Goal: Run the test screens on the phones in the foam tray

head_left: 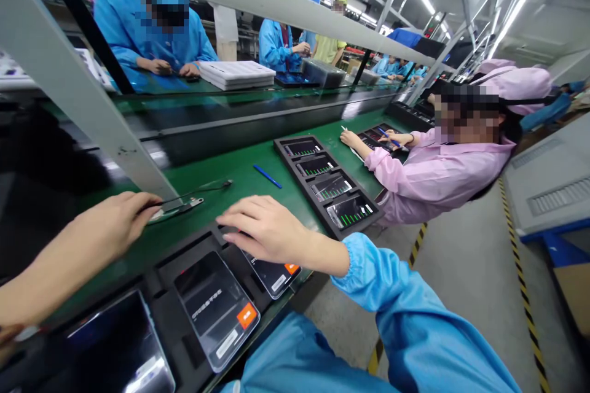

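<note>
My left hand [115, 224] reaches across the green conveyor belt [258, 193], its fingers curled and pinched on the end of a thin black cable [198, 190] with a small metal connector beside it. My right hand [265, 230], in a blue sleeve, lies palm down with fingers stretched over a black tray [161, 276]. It touches a bagged black device with an orange label [276, 276]. A second bagged device [216, 307] lies in the compartment to its left.
Another black tray [329, 184] holds several bagged boards further along the belt. A blue pen [267, 176] lies on the belt. A person in pink [437, 172] works to the right, holding a pen. People in blue sit across. A grey frame post [83, 92] slants overhead.
</note>
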`<state>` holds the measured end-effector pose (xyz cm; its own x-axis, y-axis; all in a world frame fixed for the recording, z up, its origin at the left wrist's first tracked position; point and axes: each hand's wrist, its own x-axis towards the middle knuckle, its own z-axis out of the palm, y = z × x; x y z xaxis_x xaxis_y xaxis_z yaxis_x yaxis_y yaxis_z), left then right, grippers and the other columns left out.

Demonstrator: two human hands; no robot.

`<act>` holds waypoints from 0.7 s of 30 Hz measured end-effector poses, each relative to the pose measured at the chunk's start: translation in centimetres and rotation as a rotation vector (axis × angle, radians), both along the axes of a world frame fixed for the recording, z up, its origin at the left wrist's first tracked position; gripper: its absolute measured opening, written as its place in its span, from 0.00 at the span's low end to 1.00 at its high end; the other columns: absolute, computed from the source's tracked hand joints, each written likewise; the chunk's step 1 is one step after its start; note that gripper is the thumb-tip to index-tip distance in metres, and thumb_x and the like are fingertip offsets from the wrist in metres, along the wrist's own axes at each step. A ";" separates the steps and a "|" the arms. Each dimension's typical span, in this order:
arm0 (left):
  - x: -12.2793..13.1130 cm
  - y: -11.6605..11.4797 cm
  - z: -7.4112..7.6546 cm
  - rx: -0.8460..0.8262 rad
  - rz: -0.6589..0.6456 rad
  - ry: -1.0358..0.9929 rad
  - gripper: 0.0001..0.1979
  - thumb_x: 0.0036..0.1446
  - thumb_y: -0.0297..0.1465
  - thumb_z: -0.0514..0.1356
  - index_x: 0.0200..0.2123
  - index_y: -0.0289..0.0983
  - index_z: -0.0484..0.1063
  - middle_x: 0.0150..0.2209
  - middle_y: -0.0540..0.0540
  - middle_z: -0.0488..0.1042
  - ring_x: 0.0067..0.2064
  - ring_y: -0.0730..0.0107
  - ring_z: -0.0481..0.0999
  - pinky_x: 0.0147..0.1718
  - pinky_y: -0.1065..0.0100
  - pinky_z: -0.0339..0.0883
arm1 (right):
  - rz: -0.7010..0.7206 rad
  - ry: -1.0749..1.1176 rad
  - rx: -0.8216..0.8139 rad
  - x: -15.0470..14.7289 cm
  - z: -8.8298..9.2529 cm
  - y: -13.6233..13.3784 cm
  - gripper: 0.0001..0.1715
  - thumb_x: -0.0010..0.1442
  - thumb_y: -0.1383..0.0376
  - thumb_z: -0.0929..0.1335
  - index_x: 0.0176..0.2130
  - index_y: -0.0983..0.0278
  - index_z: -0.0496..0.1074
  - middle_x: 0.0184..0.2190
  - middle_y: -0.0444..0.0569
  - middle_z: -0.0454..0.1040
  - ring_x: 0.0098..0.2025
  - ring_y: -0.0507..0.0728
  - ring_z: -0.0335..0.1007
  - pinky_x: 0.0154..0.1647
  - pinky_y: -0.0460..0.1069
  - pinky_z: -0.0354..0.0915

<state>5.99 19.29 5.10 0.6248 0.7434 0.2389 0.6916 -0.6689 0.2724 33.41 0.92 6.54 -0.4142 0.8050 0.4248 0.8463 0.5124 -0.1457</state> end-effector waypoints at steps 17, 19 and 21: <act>2.9 -7.5 5.0 -0.393 -0.154 -0.215 0.22 0.67 0.54 0.62 0.44 0.43 0.82 0.45 0.49 0.86 0.47 0.60 0.83 0.50 0.62 0.75 | 0.025 -0.030 -0.138 3.4 7.3 -14.0 0.22 0.87 0.59 0.58 0.50 0.65 0.76 0.32 0.45 0.75 0.31 0.52 0.71 0.31 0.48 0.61; 2.3 -6.4 2.6 -0.433 -0.170 -0.049 0.26 0.67 0.56 0.59 0.46 0.41 0.82 0.46 0.45 0.87 0.46 0.58 0.84 0.50 0.61 0.75 | 0.093 0.047 -0.275 2.3 4.3 -15.5 0.21 0.86 0.59 0.59 0.46 0.63 0.75 0.31 0.43 0.73 0.29 0.51 0.70 0.29 0.48 0.58; 1.7 -5.6 0.0 -0.415 -0.146 0.073 0.27 0.69 0.53 0.56 0.51 0.38 0.83 0.50 0.41 0.86 0.49 0.55 0.84 0.54 0.58 0.75 | 0.153 0.105 -0.381 0.6 0.7 -16.1 0.23 0.87 0.58 0.58 0.43 0.62 0.74 0.30 0.42 0.74 0.30 0.50 0.73 0.28 0.49 0.56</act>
